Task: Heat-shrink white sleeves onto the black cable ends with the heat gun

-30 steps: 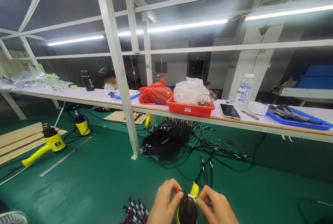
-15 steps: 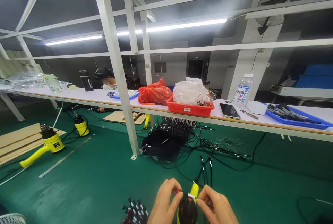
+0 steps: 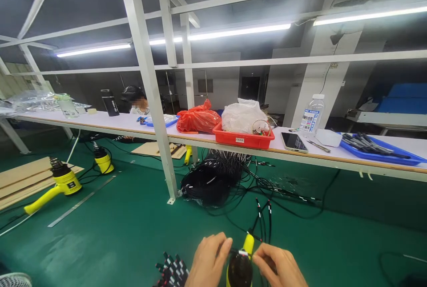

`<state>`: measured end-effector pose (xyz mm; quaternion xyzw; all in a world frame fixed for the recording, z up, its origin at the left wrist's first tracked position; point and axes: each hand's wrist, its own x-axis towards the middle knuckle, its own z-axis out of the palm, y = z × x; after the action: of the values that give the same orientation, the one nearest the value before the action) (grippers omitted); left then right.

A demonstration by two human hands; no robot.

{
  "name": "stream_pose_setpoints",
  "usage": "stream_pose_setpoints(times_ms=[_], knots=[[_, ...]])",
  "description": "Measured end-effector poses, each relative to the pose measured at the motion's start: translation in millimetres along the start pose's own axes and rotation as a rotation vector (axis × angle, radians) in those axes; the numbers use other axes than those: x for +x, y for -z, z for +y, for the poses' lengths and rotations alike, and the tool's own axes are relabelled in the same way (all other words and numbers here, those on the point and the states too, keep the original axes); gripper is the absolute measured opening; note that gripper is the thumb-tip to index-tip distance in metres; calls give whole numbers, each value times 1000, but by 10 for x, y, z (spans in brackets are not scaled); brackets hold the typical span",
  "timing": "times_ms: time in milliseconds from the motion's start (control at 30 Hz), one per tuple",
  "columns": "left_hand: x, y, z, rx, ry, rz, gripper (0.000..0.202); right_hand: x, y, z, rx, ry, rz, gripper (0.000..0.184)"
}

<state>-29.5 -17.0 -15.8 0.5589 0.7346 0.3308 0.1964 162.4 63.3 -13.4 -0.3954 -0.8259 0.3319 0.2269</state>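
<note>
At the bottom edge my left hand [image 3: 207,262] and my right hand [image 3: 279,267] pinch a thin black cable [image 3: 240,252] with a white sleeve, stretched between the fingertips. The cable lies across the black nozzle of a yellow heat gun [image 3: 240,264] that stands between the hands. Both hands are closed on the cable. A bunch of black cable ends with red and white sleeves [image 3: 173,271] lies just left of my left hand. More black cables [image 3: 263,216] run from the hands toward a coiled bundle [image 3: 208,182].
A white shelf [image 3: 213,138] on a white frame post [image 3: 156,113] carries a red tray [image 3: 245,138], a red bag, a phone [image 3: 294,142], a water bottle [image 3: 312,115] and a blue tray [image 3: 380,151]. Two yellow heat guns [image 3: 60,182] lie left. A person sits behind the shelf.
My hands and the heat gun have dropped slightly lower in the picture; the view shifted a little. The grip on the cable is unchanged.
</note>
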Motion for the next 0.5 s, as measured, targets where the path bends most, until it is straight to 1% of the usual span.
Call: stream_pose_setpoints(times_ms=[67,167,333,500], knots=[[5,-6,-7,23,6,8,38,11,35,-43,10,-7,-42,33],[13,5,-3,26,11,-39,42,31,19,-48,25,-23,-53,33],[11,31,-7,4,-16,-38,37,43,-60,-7,60,-28,-12,33],[7,32,2,4,-14,-42,35,13,8,-41,13,-28,-67,33]])
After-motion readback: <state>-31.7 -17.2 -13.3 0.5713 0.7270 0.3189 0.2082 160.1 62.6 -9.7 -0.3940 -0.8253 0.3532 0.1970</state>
